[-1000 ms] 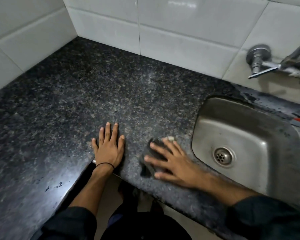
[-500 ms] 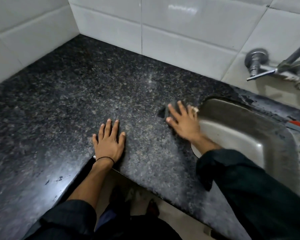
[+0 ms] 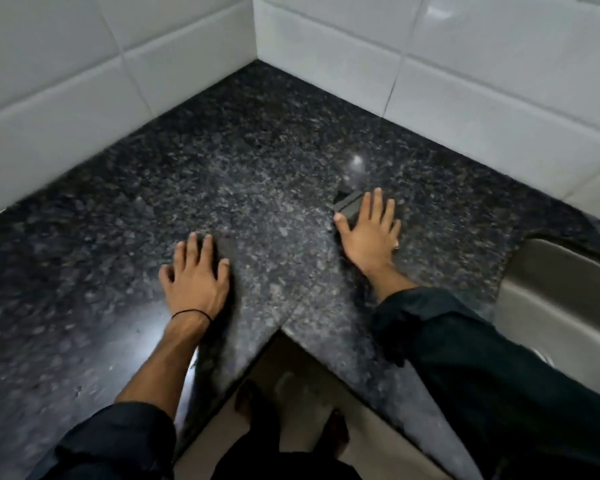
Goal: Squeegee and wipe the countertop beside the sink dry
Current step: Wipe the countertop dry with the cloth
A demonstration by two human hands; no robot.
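- White tiled walls (image 3: 66, 81) meet in the far corner behind the dark speckled worktop (image 3: 257, 161).
- The left hand (image 3: 194, 277) rests palm down on the worktop near its front inner corner, fingers relaxed and slightly bent, grasping nothing; a thin black band (image 3: 191, 312) circles the wrist.
- A dark grey wiping block (image 3: 349, 203) lies flat on the worktop, well apart from the left hand and left of the sink.
- Its exposed edge slants from the near left to the far right; the rest is covered, so its long axis cannot be told.
- The right hand (image 3: 369, 232) presses on it, fingers straight and spread, thumb beside its near end.
- A steel sink (image 3: 561, 299) sits at the right edge.
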